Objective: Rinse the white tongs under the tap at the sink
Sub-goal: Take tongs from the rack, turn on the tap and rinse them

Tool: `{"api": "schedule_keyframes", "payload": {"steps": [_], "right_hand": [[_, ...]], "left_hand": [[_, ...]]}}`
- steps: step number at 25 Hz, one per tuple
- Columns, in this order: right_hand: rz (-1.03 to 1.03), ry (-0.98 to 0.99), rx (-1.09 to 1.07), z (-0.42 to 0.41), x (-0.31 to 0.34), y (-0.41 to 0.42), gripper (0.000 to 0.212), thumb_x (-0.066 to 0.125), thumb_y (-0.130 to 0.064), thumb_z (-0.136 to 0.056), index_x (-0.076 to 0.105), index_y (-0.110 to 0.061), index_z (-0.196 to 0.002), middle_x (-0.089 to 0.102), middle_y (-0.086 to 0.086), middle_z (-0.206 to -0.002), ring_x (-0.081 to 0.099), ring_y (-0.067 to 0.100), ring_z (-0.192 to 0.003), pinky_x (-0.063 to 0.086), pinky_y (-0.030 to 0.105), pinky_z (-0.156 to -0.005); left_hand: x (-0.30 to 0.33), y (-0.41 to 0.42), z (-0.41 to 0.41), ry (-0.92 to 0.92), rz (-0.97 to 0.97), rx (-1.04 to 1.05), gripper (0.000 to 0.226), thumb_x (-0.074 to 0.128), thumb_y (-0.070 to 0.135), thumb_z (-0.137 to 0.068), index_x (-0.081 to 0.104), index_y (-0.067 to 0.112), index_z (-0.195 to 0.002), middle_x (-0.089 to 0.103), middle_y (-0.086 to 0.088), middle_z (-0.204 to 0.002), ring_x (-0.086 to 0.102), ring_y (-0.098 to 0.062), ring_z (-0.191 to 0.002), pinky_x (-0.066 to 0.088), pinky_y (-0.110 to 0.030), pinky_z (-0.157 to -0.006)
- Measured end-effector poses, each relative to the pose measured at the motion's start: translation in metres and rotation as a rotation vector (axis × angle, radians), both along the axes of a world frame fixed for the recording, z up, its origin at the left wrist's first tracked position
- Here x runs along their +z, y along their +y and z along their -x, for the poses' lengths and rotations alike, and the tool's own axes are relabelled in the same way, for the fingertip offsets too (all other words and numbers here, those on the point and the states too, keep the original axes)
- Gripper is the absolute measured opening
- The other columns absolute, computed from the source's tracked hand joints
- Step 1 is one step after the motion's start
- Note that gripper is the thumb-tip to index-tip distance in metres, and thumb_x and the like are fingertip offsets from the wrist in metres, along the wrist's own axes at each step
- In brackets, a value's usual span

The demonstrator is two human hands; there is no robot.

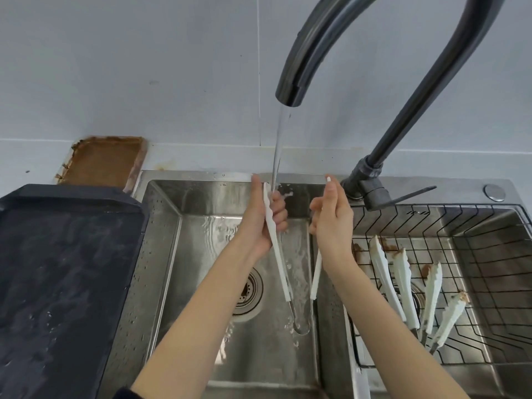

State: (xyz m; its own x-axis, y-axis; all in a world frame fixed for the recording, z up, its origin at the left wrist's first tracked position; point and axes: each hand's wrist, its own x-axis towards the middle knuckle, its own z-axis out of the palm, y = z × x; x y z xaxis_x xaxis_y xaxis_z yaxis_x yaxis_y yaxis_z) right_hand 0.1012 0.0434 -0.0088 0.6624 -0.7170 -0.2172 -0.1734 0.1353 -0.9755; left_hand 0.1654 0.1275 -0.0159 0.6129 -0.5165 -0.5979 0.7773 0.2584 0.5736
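A dark tray (66, 272) lay on the worktop just left of the sink (161, 254), wet in patches, and behind it a rusty brown pan (106, 161) leaned at the wall. The dark tap (371, 90) arched over the left basin, its lever (414, 194) pointing right, and a stream of water (277, 151) ran from the spout. Nothing stood between the spout and the hands.

The white tongs (275, 249) were held over the left basin, their two arms spread wide and joined by a metal loop low near the drain (249, 292). The left hand (259, 223) was closed around the left arm of the tongs, whose toothed tip sat right in the stream. The right hand (334, 220) pinched the other arm, its tip poking up above the fingers, clear of the water. Water pooled and rippled on the basin floor.

The right basin held a black wire basket (495, 269). In it lay two more pairs of white tongs (403, 286), tips up toward the wall and smeared brown, with brown smudges on the basin beneath them.
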Motion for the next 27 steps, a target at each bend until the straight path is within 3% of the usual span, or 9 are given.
{"api": "schedule_keyframes", "payload": {"steps": [4,7,9,10,12,14,19,23,27], "right_hand": [[-0.481,0.126,-0.077,-0.014,-0.024,-0.009,0.039,0.029,-0.035,-0.099,0.047,-0.01,-0.124,0.056,0.003,-0.075,0.04,0.007,-0.045,0.033,0.014,-0.032],[-0.756,0.186,-0.09,-0.017,-0.041,-0.007,0.043,0.028,-0.033,-0.1,0.043,-0.006,-0.129,0.054,0.008,-0.075,0.039,0.012,-0.051,0.032,0.013,-0.03],[-0.845,0.21,-0.094,-0.019,-0.054,0.001,0.041,0.027,-0.033,-0.1,0.045,-0.008,-0.127,0.057,0.011,-0.075,0.038,0.013,-0.051,0.032,0.016,-0.035],[-0.852,0.227,-0.091,-0.02,-0.059,0.005,0.042,0.027,-0.034,-0.099,0.046,-0.008,-0.126,0.062,0.014,-0.081,0.041,0.014,-0.053,0.034,0.018,-0.039],[-0.81,0.248,-0.09,-0.022,-0.066,0.012,0.043,0.027,-0.036,-0.098,0.046,-0.008,-0.126,0.064,0.013,-0.087,0.049,0.016,-0.057,0.039,0.02,-0.044],[-0.79,0.231,-0.104,-0.022,-0.06,0.012,0.035,0.029,-0.033,-0.099,0.048,-0.009,-0.117,0.057,0.007,-0.077,0.048,0.015,-0.056,0.039,0.018,-0.039],[-0.687,0.141,0.036,0.0,-0.025,0.016,0.026,0.038,-0.026,-0.098,0.042,-0.012,-0.119,0.061,0.01,-0.1,0.056,0.017,-0.072,0.047,0.026,-0.058],[-0.312,0.204,0.184,0.003,-0.017,0.036,0.033,0.042,-0.018,-0.095,0.04,-0.012,-0.128,0.055,0.002,-0.082,0.05,0.013,-0.066,0.045,0.02,-0.051],[-0.109,0.163,0.179,-0.011,-0.006,0.037,0.026,0.036,-0.021,-0.097,0.041,-0.012,-0.121,0.049,-0.006,-0.075,0.046,0.006,-0.06,0.04,0.023,-0.058]], "left_hand": [[0.001,0.025,-0.008,0.079,0.375,0.08,0.012,0.058,0.025,-0.079,0.061,0.014,-0.079,0.058,0.003,-0.06,0.057,-0.007,-0.051,0.05,-0.017,-0.048],[0.004,0.031,-0.007,0.021,0.459,-0.006,0.029,0.058,0.011,-0.076,0.057,0.012,-0.104,0.068,-0.003,-0.097,0.069,-0.017,-0.093,0.058,-0.029,-0.074],[0.007,0.026,-0.001,-0.003,0.397,-0.01,0.029,0.052,0.008,-0.083,0.053,0.01,-0.112,0.067,-0.004,-0.107,0.069,-0.016,-0.094,0.058,-0.026,-0.071],[0.009,0.02,0.003,-0.006,0.321,-0.01,0.022,0.049,0.01,-0.088,0.054,0.009,-0.11,0.066,-0.004,-0.103,0.069,-0.013,-0.084,0.057,-0.02,-0.061],[0.012,0.01,0.009,0.01,0.105,-0.025,0.02,0.041,0.024,-0.096,0.057,0.011,-0.093,0.058,-0.001,-0.081,0.053,-0.004,-0.052,0.041,-0.009,-0.037],[0.01,0.004,0.009,-0.03,-0.099,-0.039,0.032,0.036,0.035,-0.097,0.053,0.013,-0.082,0.047,0.002,-0.061,0.034,-0.001,-0.032,0.027,-0.008,-0.027],[0.009,-0.006,-0.01,-0.136,-0.381,0.057,0.05,0.024,0.046,-0.097,0.048,0.009,-0.073,0.041,0.007,-0.029,0.029,-0.003,-0.022,0.022,-0.012,-0.025],[0.011,-0.013,-0.01,-0.273,-0.436,0.126,0.054,0.021,0.05,-0.096,0.046,0.009,-0.071,0.043,0.005,-0.032,0.032,-0.006,-0.023,0.026,-0.014,-0.028],[0.007,0.001,-0.016,-0.602,-0.477,0.31,0.031,0.025,0.048,-0.094,0.042,0.027,-0.079,0.045,-0.009,-0.073,0.045,-0.023,-0.066,0.039,-0.037,-0.062]]}}
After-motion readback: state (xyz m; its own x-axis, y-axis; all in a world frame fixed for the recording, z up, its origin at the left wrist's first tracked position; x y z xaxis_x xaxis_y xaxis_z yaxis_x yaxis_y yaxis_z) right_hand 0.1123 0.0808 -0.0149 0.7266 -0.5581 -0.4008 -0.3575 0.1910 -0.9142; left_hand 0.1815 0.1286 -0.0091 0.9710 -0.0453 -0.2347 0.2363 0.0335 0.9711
